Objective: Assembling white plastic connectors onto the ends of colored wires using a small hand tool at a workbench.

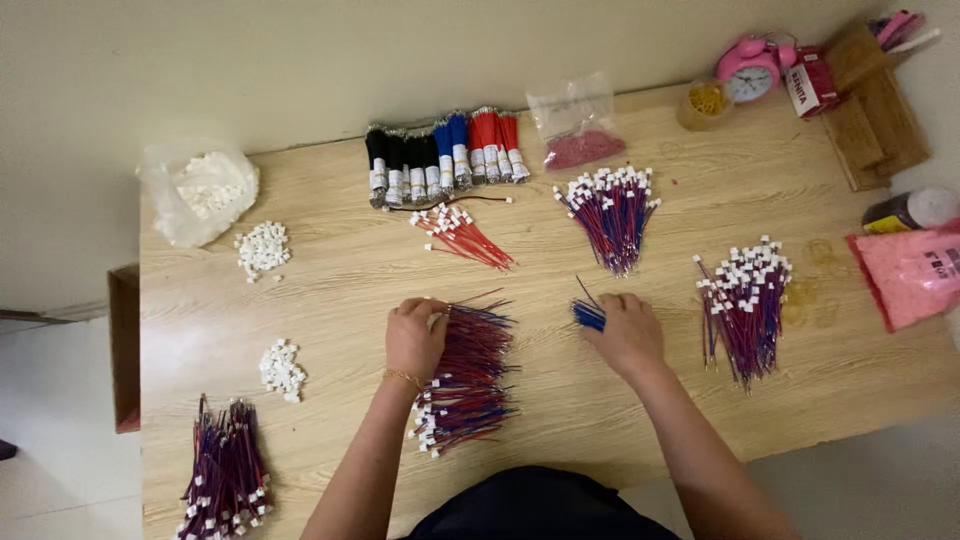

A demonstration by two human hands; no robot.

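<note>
At a wooden table [330,290], the left hand [414,338] curls its fingers onto the top of a heap of red-and-blue connector wires [468,380] lying just beside them, while the right hand [627,330] pinches small blue wires [588,314] at its fingertips.

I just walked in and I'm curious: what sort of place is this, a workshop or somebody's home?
Probably a home work table for small wire assembly. Sorted bundles of red and blue wires, heaps of white connectors and a pink alarm clock share the wooden table.
</note>
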